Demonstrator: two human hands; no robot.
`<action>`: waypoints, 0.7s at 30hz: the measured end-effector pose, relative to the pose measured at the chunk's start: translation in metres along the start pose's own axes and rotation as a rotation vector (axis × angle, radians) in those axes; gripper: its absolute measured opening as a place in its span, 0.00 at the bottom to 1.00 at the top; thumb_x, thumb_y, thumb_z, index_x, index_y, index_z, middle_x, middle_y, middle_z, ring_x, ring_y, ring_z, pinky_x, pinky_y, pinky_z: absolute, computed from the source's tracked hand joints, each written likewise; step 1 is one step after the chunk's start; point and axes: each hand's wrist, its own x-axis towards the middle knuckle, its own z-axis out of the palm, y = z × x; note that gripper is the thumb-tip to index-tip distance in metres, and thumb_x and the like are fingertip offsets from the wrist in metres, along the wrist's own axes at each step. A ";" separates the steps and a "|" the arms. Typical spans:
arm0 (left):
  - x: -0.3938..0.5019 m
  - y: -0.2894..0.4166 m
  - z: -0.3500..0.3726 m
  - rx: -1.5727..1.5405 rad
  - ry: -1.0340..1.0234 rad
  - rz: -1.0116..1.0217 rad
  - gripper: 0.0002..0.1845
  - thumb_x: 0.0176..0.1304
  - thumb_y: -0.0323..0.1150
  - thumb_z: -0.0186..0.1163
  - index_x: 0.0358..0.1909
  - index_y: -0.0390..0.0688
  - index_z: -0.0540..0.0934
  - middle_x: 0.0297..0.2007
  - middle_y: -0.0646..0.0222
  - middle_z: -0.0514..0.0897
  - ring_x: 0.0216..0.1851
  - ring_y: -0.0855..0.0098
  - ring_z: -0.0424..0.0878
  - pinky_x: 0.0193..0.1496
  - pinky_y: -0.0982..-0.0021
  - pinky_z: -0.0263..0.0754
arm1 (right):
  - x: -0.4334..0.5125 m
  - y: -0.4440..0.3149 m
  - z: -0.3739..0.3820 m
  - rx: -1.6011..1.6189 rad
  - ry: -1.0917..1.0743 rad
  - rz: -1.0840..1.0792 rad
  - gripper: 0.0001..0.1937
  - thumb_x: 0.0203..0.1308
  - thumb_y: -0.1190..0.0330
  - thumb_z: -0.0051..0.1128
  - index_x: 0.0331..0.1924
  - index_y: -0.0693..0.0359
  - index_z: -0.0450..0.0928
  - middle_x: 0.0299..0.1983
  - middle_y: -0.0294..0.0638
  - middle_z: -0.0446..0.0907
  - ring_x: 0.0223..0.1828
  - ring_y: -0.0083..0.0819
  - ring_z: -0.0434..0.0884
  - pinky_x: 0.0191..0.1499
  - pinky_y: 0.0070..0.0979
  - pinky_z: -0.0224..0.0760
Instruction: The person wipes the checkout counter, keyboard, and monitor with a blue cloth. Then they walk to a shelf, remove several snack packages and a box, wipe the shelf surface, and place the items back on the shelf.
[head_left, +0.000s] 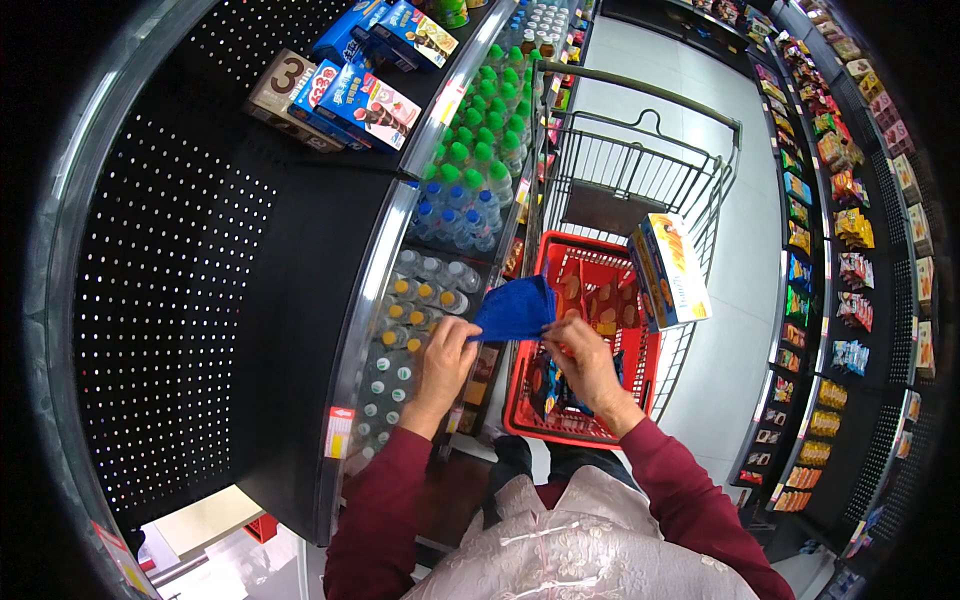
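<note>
A folded blue cloth (516, 307) is stretched between my two hands in front of me. My left hand (447, 358) pinches its lower left corner. At the lower right corner, my right hand (583, 358) grips it between thumb and fingers. Below the right hand lies a red plastic shopping basket (581, 241), holding reddish snack packages (600, 294) and dark blue packets (555, 390) partly hidden by my hand. A blue, white and yellow box (671, 271) stands tilted at the basket's right edge.
A metal shopping cart (637, 135) surrounds the basket. Left are a dark perforated shelf (180, 300), wafer boxes (367, 105) and lower rows of bottles with green caps (480, 135), blue caps (457, 214) and yellow caps (424, 300). Snack shelves (817, 300) line the right across the pale floor (739, 315).
</note>
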 end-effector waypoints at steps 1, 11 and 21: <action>-0.008 -0.010 0.012 0.022 -0.002 0.005 0.13 0.55 0.18 0.63 0.42 0.39 0.78 0.39 0.60 0.79 0.40 0.57 0.82 0.40 0.61 0.77 | -0.012 0.008 0.011 0.017 -0.019 0.030 0.09 0.56 0.81 0.63 0.40 0.65 0.77 0.39 0.47 0.80 0.42 0.47 0.83 0.43 0.36 0.79; -0.103 -0.037 0.081 0.049 -0.423 -0.304 0.13 0.61 0.29 0.64 0.47 0.40 0.81 0.46 0.58 0.81 0.51 0.52 0.77 0.55 0.56 0.73 | -0.104 0.080 0.062 -0.171 -0.433 0.339 0.09 0.64 0.65 0.57 0.43 0.57 0.82 0.42 0.51 0.83 0.45 0.50 0.83 0.44 0.41 0.78; -0.199 -0.013 0.068 -0.187 -0.460 -0.560 0.11 0.63 0.29 0.63 0.47 0.37 0.82 0.40 0.56 0.84 0.41 0.59 0.85 0.45 0.64 0.79 | -0.143 0.091 0.088 -0.427 -0.621 0.673 0.27 0.64 0.44 0.56 0.42 0.65 0.78 0.38 0.54 0.86 0.40 0.52 0.86 0.41 0.44 0.80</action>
